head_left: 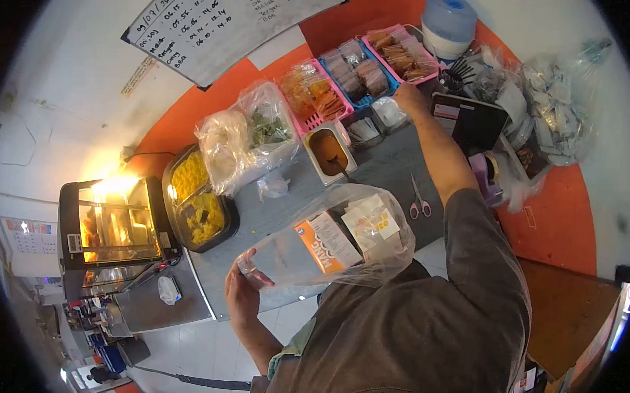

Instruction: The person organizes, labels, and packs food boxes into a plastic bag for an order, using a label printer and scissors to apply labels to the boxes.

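Note:
My left hand (246, 283) grips the open edge of a clear plastic bag (294, 266), fingers curled on the film. Inside the bag lie an orange and white box (328, 243) and a pale paper packet with a yellow print (371, 226). My right hand (409, 100) is stretched far across the counter, at the near end of a pink basket (433, 76) of packets. Beside it are a blue basket (384, 94) with clear packs and a small white plastic bundle (389, 112). The fingers of that hand are mostly hidden.
Pink-handled scissors (420, 207) lie on the grey counter (394, 161). A metal pan of brown sauce (327, 151) holds a ladle. Farther left are a bag of green leaves (270, 130), a black tray of yellow rice (205, 216) and a lit warmer (120, 219). A tablet (469, 122) stands right.

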A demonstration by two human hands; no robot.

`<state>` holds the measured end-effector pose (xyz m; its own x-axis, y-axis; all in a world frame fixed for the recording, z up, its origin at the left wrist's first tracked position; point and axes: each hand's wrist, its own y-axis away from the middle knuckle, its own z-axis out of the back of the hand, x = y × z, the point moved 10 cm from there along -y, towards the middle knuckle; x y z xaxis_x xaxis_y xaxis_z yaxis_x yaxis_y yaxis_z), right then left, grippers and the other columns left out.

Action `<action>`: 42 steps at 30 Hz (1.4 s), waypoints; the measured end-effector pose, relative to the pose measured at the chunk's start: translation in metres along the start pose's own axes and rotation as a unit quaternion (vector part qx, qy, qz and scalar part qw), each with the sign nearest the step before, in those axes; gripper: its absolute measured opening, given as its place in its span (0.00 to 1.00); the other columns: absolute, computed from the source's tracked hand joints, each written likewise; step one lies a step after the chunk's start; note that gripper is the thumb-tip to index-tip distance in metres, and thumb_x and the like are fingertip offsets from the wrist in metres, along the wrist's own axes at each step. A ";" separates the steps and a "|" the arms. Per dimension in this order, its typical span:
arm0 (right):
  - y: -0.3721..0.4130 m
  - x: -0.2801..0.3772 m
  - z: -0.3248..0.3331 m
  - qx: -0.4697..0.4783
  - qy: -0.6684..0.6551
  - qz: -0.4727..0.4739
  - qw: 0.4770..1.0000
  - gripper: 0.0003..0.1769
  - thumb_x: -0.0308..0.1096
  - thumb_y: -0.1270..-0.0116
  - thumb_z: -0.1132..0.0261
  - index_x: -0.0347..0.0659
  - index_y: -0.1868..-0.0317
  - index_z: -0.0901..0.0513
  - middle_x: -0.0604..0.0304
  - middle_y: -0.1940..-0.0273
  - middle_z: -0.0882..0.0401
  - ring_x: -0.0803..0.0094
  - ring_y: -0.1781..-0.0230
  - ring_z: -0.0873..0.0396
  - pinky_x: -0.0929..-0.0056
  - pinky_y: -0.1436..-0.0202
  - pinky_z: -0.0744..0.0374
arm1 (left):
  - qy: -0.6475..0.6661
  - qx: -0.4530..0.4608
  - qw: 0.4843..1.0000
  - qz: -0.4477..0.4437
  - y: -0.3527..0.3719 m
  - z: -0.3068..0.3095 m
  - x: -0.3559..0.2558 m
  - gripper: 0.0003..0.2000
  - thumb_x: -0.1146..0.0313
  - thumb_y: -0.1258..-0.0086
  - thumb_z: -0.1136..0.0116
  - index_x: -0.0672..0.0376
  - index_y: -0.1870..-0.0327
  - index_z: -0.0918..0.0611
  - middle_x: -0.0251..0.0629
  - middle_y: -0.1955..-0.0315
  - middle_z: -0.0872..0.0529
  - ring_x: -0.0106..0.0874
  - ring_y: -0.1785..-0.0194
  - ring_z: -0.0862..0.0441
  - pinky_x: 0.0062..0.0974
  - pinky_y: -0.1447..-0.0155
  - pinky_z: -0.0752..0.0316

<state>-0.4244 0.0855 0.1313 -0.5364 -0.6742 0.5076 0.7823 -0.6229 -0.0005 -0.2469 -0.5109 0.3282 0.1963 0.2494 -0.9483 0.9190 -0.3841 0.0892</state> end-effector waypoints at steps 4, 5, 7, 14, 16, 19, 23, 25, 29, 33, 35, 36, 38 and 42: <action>-0.004 0.020 0.028 -0.081 -0.203 0.125 0.968 0.16 0.40 0.48 0.34 0.32 0.68 0.16 0.41 0.66 0.18 0.52 0.64 0.18 0.59 0.57 0.22 | 0.004 -0.022 1.000 0.002 0.005 0.008 0.003 0.33 0.48 0.30 0.50 0.75 0.40 0.32 0.36 0.71 0.19 0.32 0.69 0.17 0.30 0.63 0.20; -0.010 0.022 0.029 -0.078 -0.201 0.126 0.968 0.16 0.40 0.48 0.34 0.32 0.68 0.16 0.41 0.66 0.18 0.52 0.64 0.18 0.59 0.57 0.22 | 0.002 -0.027 1.000 0.001 0.006 0.010 0.003 0.33 0.48 0.30 0.50 0.75 0.40 0.31 0.36 0.71 0.19 0.33 0.70 0.17 0.30 0.64 0.20; -0.011 0.025 0.064 -0.149 -0.280 0.099 0.943 0.15 0.40 0.47 0.33 0.33 0.70 0.16 0.45 0.68 0.17 0.56 0.66 0.18 0.60 0.59 0.22 | 0.003 -0.033 0.999 0.000 0.006 0.011 0.004 0.34 0.47 0.30 0.50 0.75 0.40 0.31 0.37 0.71 0.19 0.33 0.71 0.18 0.30 0.64 0.20; -0.002 0.016 -0.009 0.006 0.027 0.087 0.996 0.15 0.42 0.43 0.35 0.37 0.70 0.15 0.46 0.67 0.17 0.54 0.64 0.18 0.58 0.58 0.22 | 0.005 -0.033 0.999 0.008 0.001 0.008 0.006 0.35 0.45 0.30 0.51 0.74 0.39 0.32 0.38 0.73 0.19 0.32 0.72 0.18 0.30 0.65 0.21; -0.002 0.006 0.002 -0.064 0.083 0.011 0.994 0.14 0.43 0.44 0.34 0.39 0.70 0.14 0.47 0.67 0.16 0.54 0.63 0.17 0.59 0.57 0.22 | -0.003 -0.035 0.999 0.008 0.000 0.008 0.004 0.36 0.44 0.30 0.51 0.73 0.37 0.34 0.36 0.73 0.19 0.31 0.72 0.19 0.29 0.65 0.22; -0.006 0.012 0.002 -0.016 -0.007 0.078 0.997 0.11 0.41 0.44 0.34 0.42 0.69 0.13 0.48 0.67 0.16 0.56 0.61 0.17 0.59 0.55 0.22 | -0.008 -0.041 0.999 0.011 0.001 0.010 0.004 0.35 0.45 0.30 0.51 0.72 0.37 0.34 0.36 0.73 0.19 0.31 0.73 0.19 0.29 0.65 0.22; 0.003 0.030 0.038 -0.047 -0.145 0.152 0.977 0.09 0.37 0.45 0.35 0.42 0.69 0.13 0.49 0.67 0.16 0.55 0.61 0.18 0.59 0.55 0.22 | 0.023 -0.039 0.999 0.012 0.002 0.012 0.009 0.34 0.46 0.29 0.51 0.72 0.37 0.33 0.36 0.73 0.19 0.32 0.73 0.18 0.29 0.65 0.22; -0.001 0.031 0.014 0.030 0.019 0.162 0.986 0.10 0.37 0.45 0.35 0.40 0.69 0.14 0.49 0.68 0.16 0.54 0.61 0.18 0.58 0.55 0.22 | 0.030 -0.049 0.998 0.010 0.000 0.014 0.010 0.34 0.46 0.29 0.52 0.73 0.38 0.33 0.37 0.74 0.19 0.32 0.74 0.18 0.29 0.65 0.22; 0.015 0.017 0.012 -0.071 0.091 0.069 0.991 0.11 0.38 0.46 0.36 0.38 0.68 0.15 0.47 0.68 0.17 0.52 0.62 0.18 0.56 0.56 0.21 | 0.003 -0.037 0.999 0.010 -0.002 0.006 0.005 0.33 0.47 0.28 0.53 0.73 0.39 0.32 0.37 0.75 0.19 0.33 0.74 0.18 0.29 0.65 0.22; 0.013 0.023 0.007 -0.005 -0.041 0.112 0.993 0.10 0.38 0.47 0.34 0.41 0.70 0.13 0.50 0.68 0.15 0.56 0.64 0.16 0.59 0.56 0.21 | 0.002 -0.022 1.000 0.014 0.004 0.007 0.006 0.31 0.48 0.28 0.53 0.73 0.39 0.31 0.38 0.76 0.19 0.33 0.74 0.18 0.30 0.65 0.21; 0.006 0.017 0.016 -0.041 -0.184 0.107 0.976 0.12 0.39 0.50 0.28 0.38 0.70 0.13 0.55 0.71 0.15 0.65 0.68 0.17 0.70 0.60 0.22 | 0.016 -0.028 0.999 0.019 0.008 0.007 0.006 0.31 0.49 0.28 0.53 0.73 0.39 0.31 0.38 0.75 0.19 0.33 0.74 0.18 0.30 0.64 0.21; -0.006 0.011 0.010 -0.047 -0.215 0.123 0.968 0.12 0.39 0.49 0.28 0.38 0.70 0.13 0.57 0.72 0.16 0.70 0.71 0.19 0.73 0.62 0.24 | 0.028 -0.028 0.999 0.024 0.008 0.006 0.007 0.31 0.50 0.28 0.53 0.73 0.39 0.31 0.38 0.75 0.19 0.34 0.74 0.18 0.30 0.64 0.21; -0.017 0.006 0.013 -0.057 -0.278 0.118 0.952 0.12 0.39 0.48 0.28 0.38 0.70 0.13 0.56 0.72 0.16 0.71 0.71 0.20 0.73 0.62 0.25 | 0.036 -0.028 0.999 0.021 0.009 0.005 0.008 0.30 0.50 0.28 0.53 0.74 0.39 0.31 0.38 0.74 0.19 0.34 0.73 0.18 0.31 0.64 0.21; -0.023 -0.008 0.010 -0.038 -0.347 -0.012 0.937 0.12 0.40 0.46 0.31 0.40 0.67 0.14 0.51 0.65 0.16 0.60 0.63 0.18 0.65 0.57 0.23 | 0.061 0.009 0.998 0.030 0.012 0.002 0.013 0.28 0.52 0.29 0.52 0.71 0.40 0.29 0.43 0.61 0.17 0.35 0.68 0.16 0.28 0.59 0.22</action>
<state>-0.4347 0.1099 0.1360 -0.1985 -0.2550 0.9463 0.7334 -0.6792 -0.0292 -0.2340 -0.5145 0.3160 0.2922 0.3319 -0.8969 0.8983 -0.4171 0.1383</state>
